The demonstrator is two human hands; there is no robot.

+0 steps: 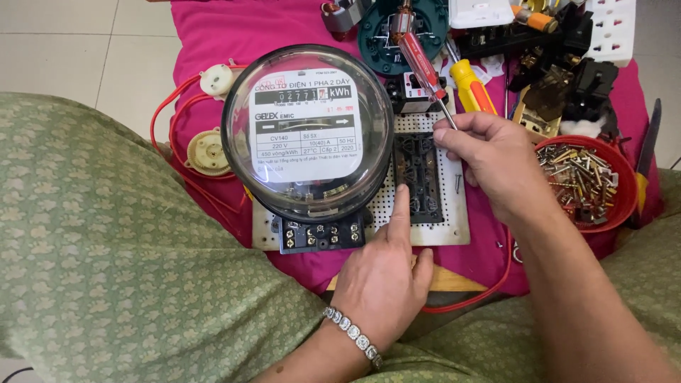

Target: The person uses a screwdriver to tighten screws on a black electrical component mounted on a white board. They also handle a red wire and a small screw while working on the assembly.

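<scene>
The left hand (383, 276), fingers loose, steadies the black switch module (418, 177) beside the electricity meter (308, 131); the right hand (496, 163) grips a red screwdriver (423, 67), module apparently not yet fastened.

A round red plastic bowl (626, 186) full of metal screws sits on a bright pink cloth (234, 28). A yellow-handled screwdriver (474, 86) lies near a round dark green plastic part (376, 35). Two small cream round plastic parts (207, 150) with red wires lie beside the cloth's edge.
</scene>
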